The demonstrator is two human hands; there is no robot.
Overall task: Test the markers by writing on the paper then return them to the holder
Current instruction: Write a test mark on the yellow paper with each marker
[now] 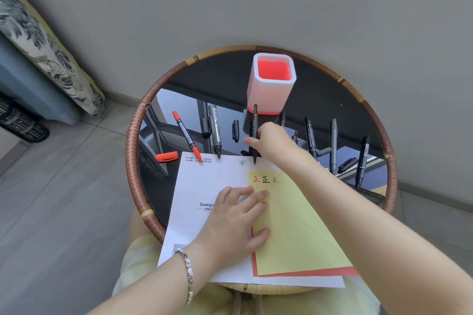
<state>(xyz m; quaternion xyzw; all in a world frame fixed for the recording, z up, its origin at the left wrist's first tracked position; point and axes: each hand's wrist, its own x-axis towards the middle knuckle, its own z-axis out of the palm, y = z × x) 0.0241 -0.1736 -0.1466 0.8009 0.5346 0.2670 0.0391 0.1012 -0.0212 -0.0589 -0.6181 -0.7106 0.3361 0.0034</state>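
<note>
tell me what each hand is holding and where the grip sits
The right hand pinches a thin black marker around the middle of its barrel. The left hand holds nothing; its fingers rest on the yellow paper.

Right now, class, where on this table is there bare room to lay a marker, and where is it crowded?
Bare glass: left of the holder toward the rim, and right of it. Crowded: between holder and white paper, with markers, caps and the right hand.

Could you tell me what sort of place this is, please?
Probably a room at home: a rattan-rimmed glass table, a patterned curtain at the left, and a tiled floor.
</note>
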